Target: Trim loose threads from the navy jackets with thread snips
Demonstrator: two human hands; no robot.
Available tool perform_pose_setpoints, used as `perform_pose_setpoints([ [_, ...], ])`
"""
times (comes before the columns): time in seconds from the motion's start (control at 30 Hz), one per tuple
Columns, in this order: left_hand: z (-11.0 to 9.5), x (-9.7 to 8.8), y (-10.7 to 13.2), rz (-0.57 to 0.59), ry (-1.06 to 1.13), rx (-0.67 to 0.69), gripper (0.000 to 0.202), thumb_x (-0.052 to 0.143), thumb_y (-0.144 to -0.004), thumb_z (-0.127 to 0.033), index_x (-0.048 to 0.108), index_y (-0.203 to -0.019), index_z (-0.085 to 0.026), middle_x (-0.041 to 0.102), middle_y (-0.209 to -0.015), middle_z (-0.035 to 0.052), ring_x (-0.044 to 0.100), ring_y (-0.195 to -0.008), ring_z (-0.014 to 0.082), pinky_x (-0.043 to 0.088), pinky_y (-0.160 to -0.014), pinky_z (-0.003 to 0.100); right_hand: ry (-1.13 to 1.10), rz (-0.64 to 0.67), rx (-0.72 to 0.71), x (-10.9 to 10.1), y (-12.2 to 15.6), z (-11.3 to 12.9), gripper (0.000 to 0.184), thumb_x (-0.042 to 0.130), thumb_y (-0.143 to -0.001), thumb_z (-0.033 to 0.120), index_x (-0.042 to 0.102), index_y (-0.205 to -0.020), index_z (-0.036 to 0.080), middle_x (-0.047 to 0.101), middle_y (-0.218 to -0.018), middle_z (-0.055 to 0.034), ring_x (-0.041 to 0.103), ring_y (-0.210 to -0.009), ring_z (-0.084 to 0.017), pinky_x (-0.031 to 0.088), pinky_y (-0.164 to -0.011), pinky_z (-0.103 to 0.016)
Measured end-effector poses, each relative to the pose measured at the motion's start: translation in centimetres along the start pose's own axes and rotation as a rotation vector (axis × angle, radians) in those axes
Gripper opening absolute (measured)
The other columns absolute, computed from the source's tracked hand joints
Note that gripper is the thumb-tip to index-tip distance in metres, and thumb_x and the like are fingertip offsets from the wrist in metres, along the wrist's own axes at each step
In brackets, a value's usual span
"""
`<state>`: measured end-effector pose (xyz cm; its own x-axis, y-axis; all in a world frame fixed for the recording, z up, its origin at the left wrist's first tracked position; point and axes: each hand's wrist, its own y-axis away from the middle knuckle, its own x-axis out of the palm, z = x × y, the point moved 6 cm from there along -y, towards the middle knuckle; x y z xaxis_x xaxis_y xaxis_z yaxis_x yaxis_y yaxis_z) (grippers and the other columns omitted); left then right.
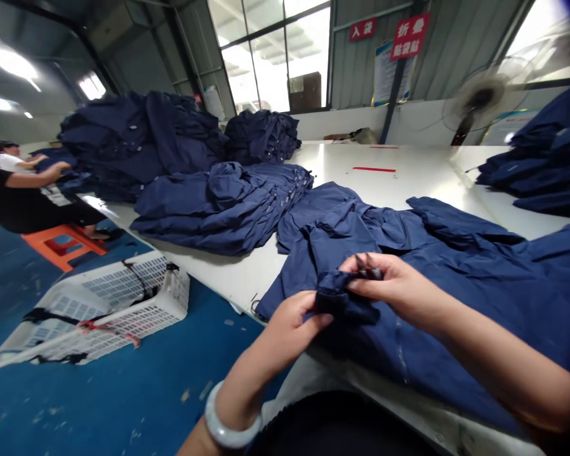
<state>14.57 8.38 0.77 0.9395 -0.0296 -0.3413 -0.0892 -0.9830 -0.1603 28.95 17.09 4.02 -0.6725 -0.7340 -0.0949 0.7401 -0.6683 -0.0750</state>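
A navy work jacket (437, 297) lies spread on the white table (361, 171), running off the right side of the view. My left hand (289, 323) pinches a bunched navy sleeve cuff (342, 297) of that jacket. A pale bangle (230, 421) circles my left wrist. My right hand (389, 285) holds small dark snips (368, 268), partly hidden by my fingers, with their tips against the cuff. The two hands are close together, with the cuff between them.
Stacks of folded navy garments (223, 209) fill the table's left side, with more at the right (541, 158). A white plastic basket (99, 310) lies tilted on the blue floor. A co-worker (23, 190) sits at far left. A standing fan (479, 98) stands behind the table.
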Motion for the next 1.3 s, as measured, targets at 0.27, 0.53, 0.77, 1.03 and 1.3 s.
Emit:
perform_pose_setpoints([
  [0.27,3.2,3.9,-0.9,0.103,0.911,-0.175,0.04,0.084,-0.068,-0.041,0.066,-0.095,-0.018,0.062,-0.091,0.0037,0.059,-0.085,0.0143,0.046,-0.081,0.025,-0.099,-0.262,0.183,-3.4,2.1,-3.2,0.033,0.083,-0.067,0.043,0.069,-0.092,0.026,0.064,-0.079,-0.0006,0.057,-0.063,-0.013,0.046,-0.056,-0.025],
  [0.53,3.8,1.5,-2.1,-0.188,0.477,-0.044,0.021,0.073,-0.074,-0.024,0.055,-0.083,-0.019,0.054,-0.077,-0.0012,0.05,-0.07,0.0125,0.038,-0.068,0.024,0.129,-0.169,0.132,-1.5,0.9,-3.2,0.027,0.079,-0.071,0.036,0.066,-0.091,0.023,0.064,-0.08,-0.0013,0.057,-0.067,-0.015,0.047,-0.062,-0.027],
  [0.77,2.1,-4.0,-0.6,-0.631,-0.192,-0.059,0.018,0.057,-0.077,-0.014,0.051,-0.088,-0.026,0.046,-0.053,-0.0094,0.04,-0.048,0.0122,0.031,-0.058,0.025,0.769,-0.536,-0.177,-0.9,0.6,0.5,0.017,0.06,-0.077,0.021,0.059,-0.095,0.024,0.049,-0.063,0.0038,0.046,-0.056,-0.013,0.037,-0.056,-0.026],
  [1.03,2.1,-2.0,-0.2,-0.576,-0.094,0.027,0.056,0.05,-0.084,-0.01,0.046,-0.138,-0.024,0.067,-0.122,0.0062,0.065,-0.105,0.0209,0.044,-0.094,0.029,0.493,-0.568,-0.151,-0.5,1.5,-1.9,0.027,0.059,-0.079,0.022,0.05,-0.104,0.026,0.059,-0.067,0.0031,0.057,-0.056,-0.016,0.047,-0.059,-0.029],
  [1.3,1.8,-0.9,-0.6,-0.334,-0.236,0.12,0.047,0.058,-0.083,-0.016,0.061,-0.129,-0.025,0.065,-0.131,0.0058,0.059,-0.121,0.0267,0.042,-0.106,0.037,0.713,-0.494,-0.248,-1.7,3.2,-1.4,0.035,0.051,-0.082,0.015,0.062,-0.113,0.026,0.071,-0.109,-0.0041,0.068,-0.094,-0.021,0.052,-0.084,-0.032],
])
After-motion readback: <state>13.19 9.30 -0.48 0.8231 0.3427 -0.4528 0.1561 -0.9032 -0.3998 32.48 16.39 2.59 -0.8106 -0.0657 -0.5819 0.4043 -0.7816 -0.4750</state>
